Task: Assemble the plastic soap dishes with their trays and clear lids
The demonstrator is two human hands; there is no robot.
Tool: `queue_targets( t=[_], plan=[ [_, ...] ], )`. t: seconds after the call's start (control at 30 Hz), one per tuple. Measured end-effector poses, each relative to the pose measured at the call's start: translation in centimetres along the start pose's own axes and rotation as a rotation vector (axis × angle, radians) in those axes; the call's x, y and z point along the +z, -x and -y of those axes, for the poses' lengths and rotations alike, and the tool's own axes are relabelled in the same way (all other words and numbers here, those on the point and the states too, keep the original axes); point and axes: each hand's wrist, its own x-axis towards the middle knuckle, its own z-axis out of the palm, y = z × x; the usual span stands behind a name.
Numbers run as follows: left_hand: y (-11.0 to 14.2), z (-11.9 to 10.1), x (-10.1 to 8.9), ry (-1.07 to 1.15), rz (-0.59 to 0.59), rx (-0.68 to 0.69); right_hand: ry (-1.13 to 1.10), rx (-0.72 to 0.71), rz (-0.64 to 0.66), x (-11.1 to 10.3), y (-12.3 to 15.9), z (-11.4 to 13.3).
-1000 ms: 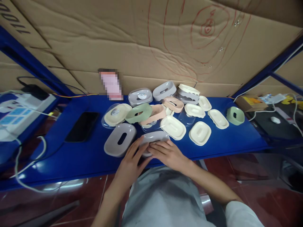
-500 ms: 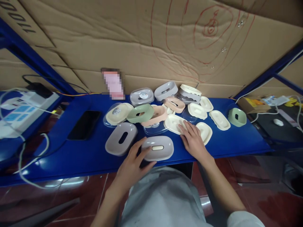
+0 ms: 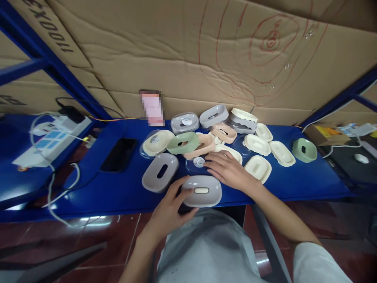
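Note:
At the front edge of the table, my left hand grips the left end of a grey oval soap dish, with thumb and fingers on its sides. A cream piece shows through the slot in that dish. My right hand reaches leftward with its fingers stretched out over a cream oval tray. Its fingertips are near a clear plastic lid with a round sticker; whether they touch it I cannot tell. Another grey soap dish with a dark slot lies just left of my left hand.
Behind my hands lie a green soap dish, a peach soap dish and several cream trays. A single green dish stands at the right. On the left are a black phone and a power strip with cables. Cardboard backs the table.
My right hand has moved left across the cream tray toward the clear lid. My left hand stays on the grey soap dish. The whole view has shifted slightly.

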Motion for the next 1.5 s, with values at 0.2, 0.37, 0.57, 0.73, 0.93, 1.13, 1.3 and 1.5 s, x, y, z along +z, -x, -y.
queue_targets(
  t=[0.2,0.37,0.57,0.73,0.93,1.13,1.3,1.5],
  plan=[
    [0.0,0.1,-0.6,0.112,0.076,-0.059,0.037,0.053,0.093,1.2,2.7,-0.5],
    [0.3,0.2,-0.4,0.17,0.09,-0.158,-0.099,0.095,0.047,0.4,3.1,-1.4],
    [0.1,0.3,0.1,0.199,0.082,-0.277,-0.303,0.229,-0.013,-1.0,5.1,-1.1],
    [-0.1,0.5,0.3,0.2,0.117,-0.234,-0.307,0.208,0.053,-0.2,4.7,1.1],
    [-0.1,0.6,0.4,0.199,0.063,-0.244,-0.284,0.106,0.14,-1.3,3.9,3.1],
    [-0.2,1.1,0.4,0.213,0.087,-0.236,-0.449,0.018,0.2,-1.2,4.0,4.3],
    [-0.1,1.4,0.5,0.26,0.056,-0.26,-0.153,-0.083,0.097,1.5,4.4,5.6],
    [0.2,1.9,0.9,0.256,-0.006,-0.251,0.015,-0.156,0.111,2.1,4.8,5.9]
  ],
)
